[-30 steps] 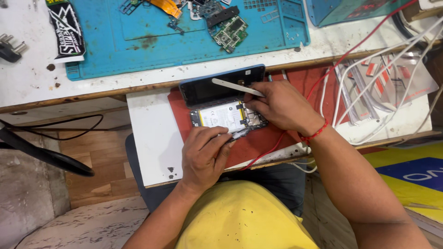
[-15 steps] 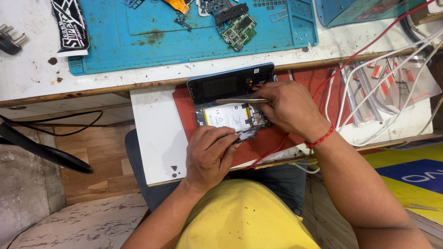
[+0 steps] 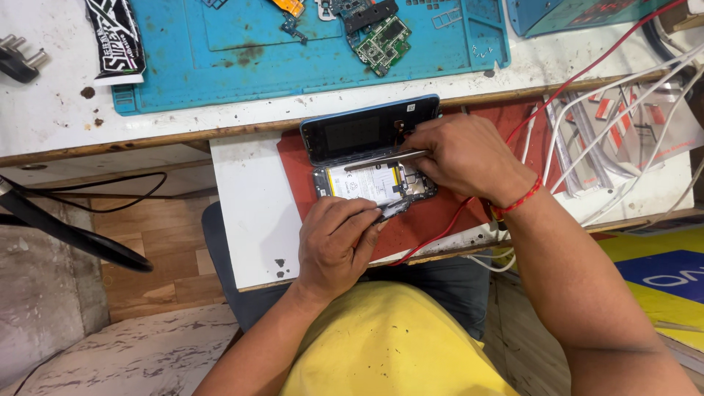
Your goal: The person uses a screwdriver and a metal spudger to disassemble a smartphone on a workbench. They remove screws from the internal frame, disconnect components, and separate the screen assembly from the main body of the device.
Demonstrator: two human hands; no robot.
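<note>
While opened phone point(image 3: 370, 176) lies on red mat point(image 3: 440, 213) – screen half propped upright – right hand point(image 3: 458, 158) pinches tweezers point(image 3: 385, 159) over battery; left hand point(image 3: 337, 242) curled, gripping phone's lower edge.

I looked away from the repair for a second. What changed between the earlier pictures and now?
The right hand drew back from the far edge of the opened phone; its tweezers, earlier slanted across the dark screen half, now lie flatter over the battery half. Unchanged: the left hand steadies the phone's near edge, the phone rests on the red mat, and the circuit board lies on the blue mat.
</note>
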